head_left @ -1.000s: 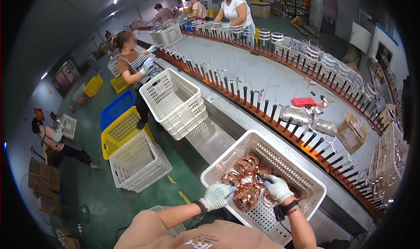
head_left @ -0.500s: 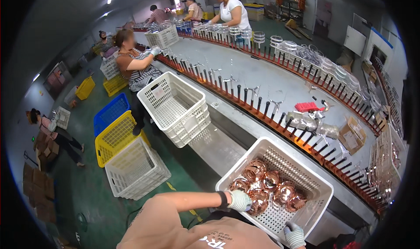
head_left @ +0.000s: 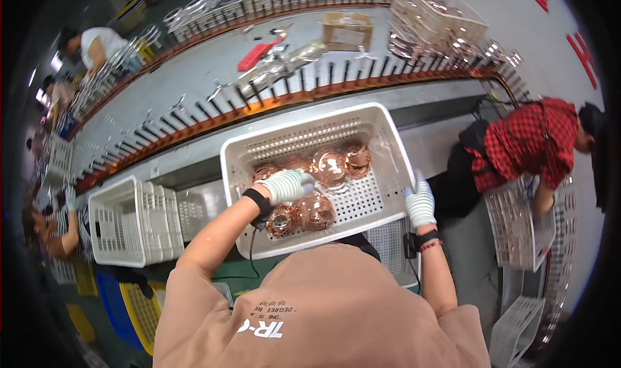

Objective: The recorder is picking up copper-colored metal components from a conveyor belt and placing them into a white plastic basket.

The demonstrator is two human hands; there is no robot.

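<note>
A long grey table (head_left: 194,70) with an orange edge and rows of black pegs runs across in front of you. On it lie a brown box (head_left: 347,30), a red tool (head_left: 257,52) and some shiny clear bags (head_left: 284,63).

To your right, a person in a red checked shirt (head_left: 530,145) bends over a white basket (head_left: 514,222). To your left stands another white basket (head_left: 132,220), tipped on its side. Below it are blue and yellow crates (head_left: 129,303). More people work far off on the left.

Right in front of you sits the big white basket (head_left: 304,138) with holes in it. Inside it are shiny copper balls (head_left: 323,174), some near the middle and some near your side.

Your left hand (head_left: 284,185), in a white glove, reaches over the near wall and into the basket. Its fingers are curled down among the copper balls. You cannot tell if it is holding one.

Your right hand (head_left: 420,203), also gloved, rests on the right rim of the big basket. Its fingers point up, close together; whether they grip the rim you cannot tell.
</note>
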